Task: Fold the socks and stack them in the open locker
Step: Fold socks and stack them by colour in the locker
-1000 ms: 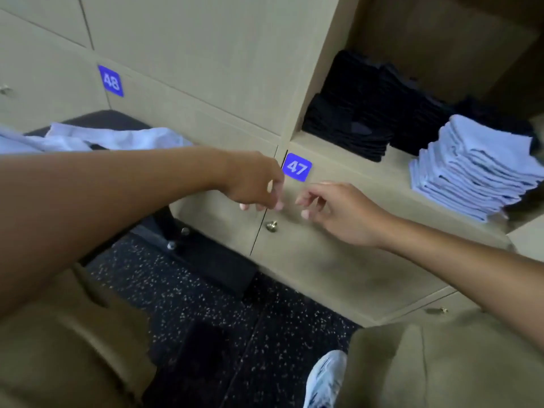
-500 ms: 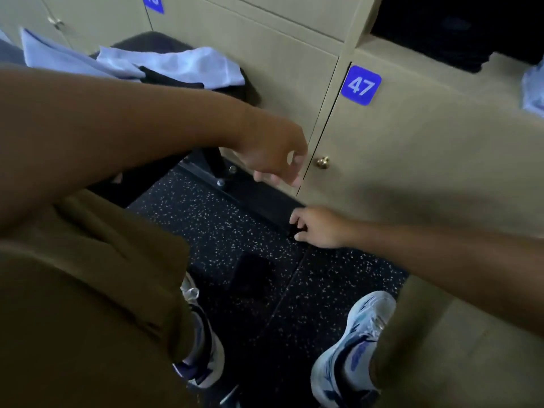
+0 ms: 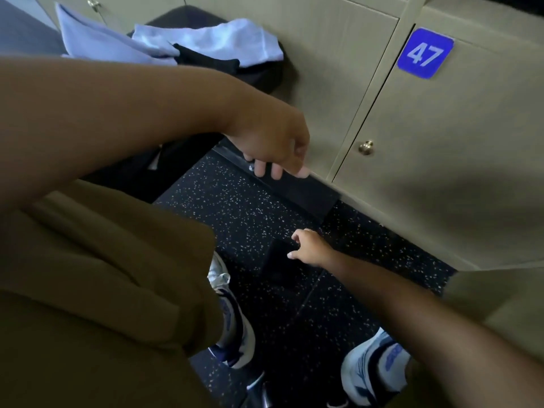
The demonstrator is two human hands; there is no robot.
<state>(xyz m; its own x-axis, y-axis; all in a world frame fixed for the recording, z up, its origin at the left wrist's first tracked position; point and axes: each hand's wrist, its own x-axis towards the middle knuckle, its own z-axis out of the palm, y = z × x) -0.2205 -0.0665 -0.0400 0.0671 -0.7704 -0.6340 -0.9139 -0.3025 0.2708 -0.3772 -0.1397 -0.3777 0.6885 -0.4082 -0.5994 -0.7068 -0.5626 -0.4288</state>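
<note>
A black sock [image 3: 278, 267] lies flat on the dark speckled floor between my feet. My right hand [image 3: 309, 248] reaches down to its upper right edge, thumb and forefinger apart, holding nothing. My left hand [image 3: 272, 145] hangs higher up in front of the locker doors with its fingers loosely curled and empty. Several light-blue socks [image 3: 206, 39] and a black sock [image 3: 206, 61] lie in a heap on a dark bench [image 3: 265, 76] at the top left. The open locker is out of view.
Beige locker doors fill the right side, one with a blue tag 47 [image 3: 424, 53] and a brass knob [image 3: 366, 147]. A black bench foot [image 3: 297, 189] runs along the floor under my left hand. My shoes [image 3: 374, 366] stand at the bottom.
My view has tilted down from the open locker to the floor. My right hand has dropped from chest height to the black sock on the floor. My left hand has stayed near the doors.
</note>
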